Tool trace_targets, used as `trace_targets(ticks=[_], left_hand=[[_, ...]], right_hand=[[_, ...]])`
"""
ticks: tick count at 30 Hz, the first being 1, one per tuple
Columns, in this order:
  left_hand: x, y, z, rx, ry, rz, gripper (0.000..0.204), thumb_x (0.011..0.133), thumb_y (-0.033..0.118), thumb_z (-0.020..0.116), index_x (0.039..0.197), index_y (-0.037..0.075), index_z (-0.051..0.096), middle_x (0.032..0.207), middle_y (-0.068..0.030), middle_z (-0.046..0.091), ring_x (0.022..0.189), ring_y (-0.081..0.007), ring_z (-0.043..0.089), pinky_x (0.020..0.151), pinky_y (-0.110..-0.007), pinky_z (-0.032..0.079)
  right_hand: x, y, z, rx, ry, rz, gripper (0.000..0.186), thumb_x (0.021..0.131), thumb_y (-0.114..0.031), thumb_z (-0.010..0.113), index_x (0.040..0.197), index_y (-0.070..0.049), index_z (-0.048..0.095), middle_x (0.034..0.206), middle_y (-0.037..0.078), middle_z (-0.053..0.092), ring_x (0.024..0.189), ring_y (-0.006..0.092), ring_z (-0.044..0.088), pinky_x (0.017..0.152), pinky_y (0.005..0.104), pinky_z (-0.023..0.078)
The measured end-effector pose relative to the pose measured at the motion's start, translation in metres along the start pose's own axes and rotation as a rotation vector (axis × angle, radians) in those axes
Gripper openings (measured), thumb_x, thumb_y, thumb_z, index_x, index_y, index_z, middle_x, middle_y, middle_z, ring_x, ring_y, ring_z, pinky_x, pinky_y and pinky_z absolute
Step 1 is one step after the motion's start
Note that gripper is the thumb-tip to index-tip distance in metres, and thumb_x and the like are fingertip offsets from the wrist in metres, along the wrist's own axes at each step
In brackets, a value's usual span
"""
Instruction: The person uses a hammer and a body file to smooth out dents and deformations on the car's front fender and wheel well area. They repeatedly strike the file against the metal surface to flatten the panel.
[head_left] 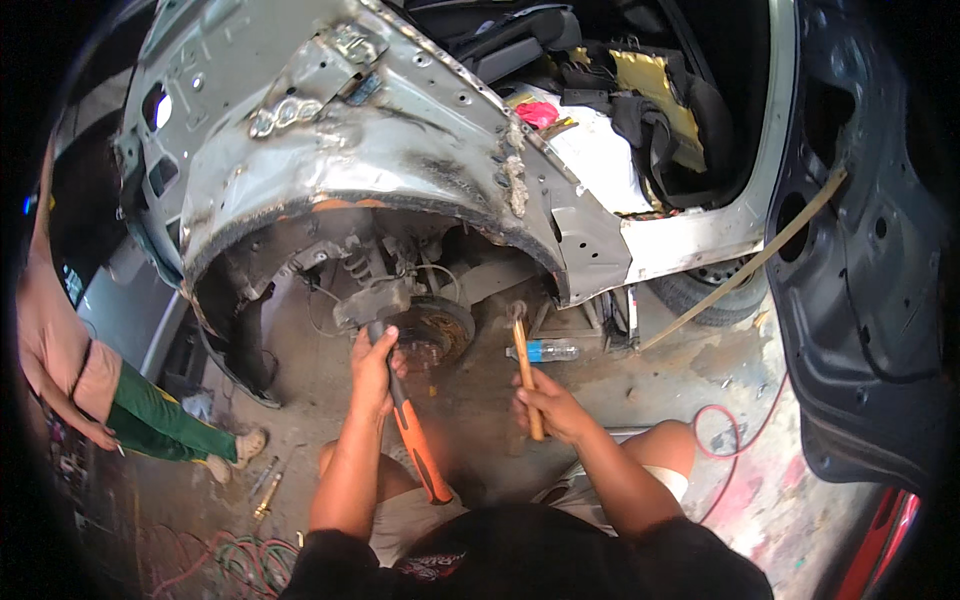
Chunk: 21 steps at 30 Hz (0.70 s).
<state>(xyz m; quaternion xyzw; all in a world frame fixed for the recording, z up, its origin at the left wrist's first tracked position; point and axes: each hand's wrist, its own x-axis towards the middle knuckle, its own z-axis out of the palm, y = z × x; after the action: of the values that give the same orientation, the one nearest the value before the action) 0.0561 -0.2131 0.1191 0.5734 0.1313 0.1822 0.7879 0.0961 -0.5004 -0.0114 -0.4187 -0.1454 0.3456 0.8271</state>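
Note:
My left hand (372, 372) is closed around a heavy hammer (415, 440), high on its dark shaft just below the blocky grey head. The orange-and-black handle end slants down toward my lap. In my right hand (553, 402) is a smaller hammer (526, 360) with a wooden handle; its head at the top is blurred. Both hammers are in front of the open wheel arch (370, 195) of a stripped grey car body (400, 150). Behind the heavy hammer's head are a coil spring and a rusty wheel hub (440, 330), partly hidden.
A clear bottle with a blue label (545, 351) lies beyond my right hand. A wooden stick (745, 262) leans toward the dark door (870, 270). A tyre (710, 290) sits under the sill. A red hose (735, 440) curls at right. Another person (75, 360) stands at left.

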Motion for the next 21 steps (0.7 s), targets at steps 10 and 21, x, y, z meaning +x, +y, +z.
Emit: trace_targets(ticks=[10, 21], left_hand=[[-0.061, 0.055, -0.028, 0.334, 0.189, 0.259, 0.017, 0.096, 0.015, 0.067, 0.104, 0.01, 0.052, 0.072, 0.0009, 0.051, 0.049, -0.0098, 0.047, 0.044, -0.026, 0.04], [-0.077, 0.026, -0.061, 0.33, 0.187, 0.106, 0.016, 0.095, 0.012, 0.071, 0.101, 0.008, 0.057, 0.069, 0.0, 0.054, 0.048, -0.0117, 0.047, 0.044, -0.028, 0.039]], right_hand=[[0.162, -0.006, 0.036, 0.5, -0.167, -0.156, 0.011, 0.098, -0.013, 0.063, 0.1, -0.014, 0.053, 0.07, -0.003, 0.047, 0.057, 0.0114, 0.047, 0.056, 0.0321, 0.044], [0.19, -0.069, 0.02, 0.223, -0.032, -0.211, 0.011, 0.098, -0.016, 0.068, 0.1, -0.013, 0.058, 0.067, -0.004, 0.047, 0.05, 0.0094, 0.043, 0.049, 0.0287, 0.041]])
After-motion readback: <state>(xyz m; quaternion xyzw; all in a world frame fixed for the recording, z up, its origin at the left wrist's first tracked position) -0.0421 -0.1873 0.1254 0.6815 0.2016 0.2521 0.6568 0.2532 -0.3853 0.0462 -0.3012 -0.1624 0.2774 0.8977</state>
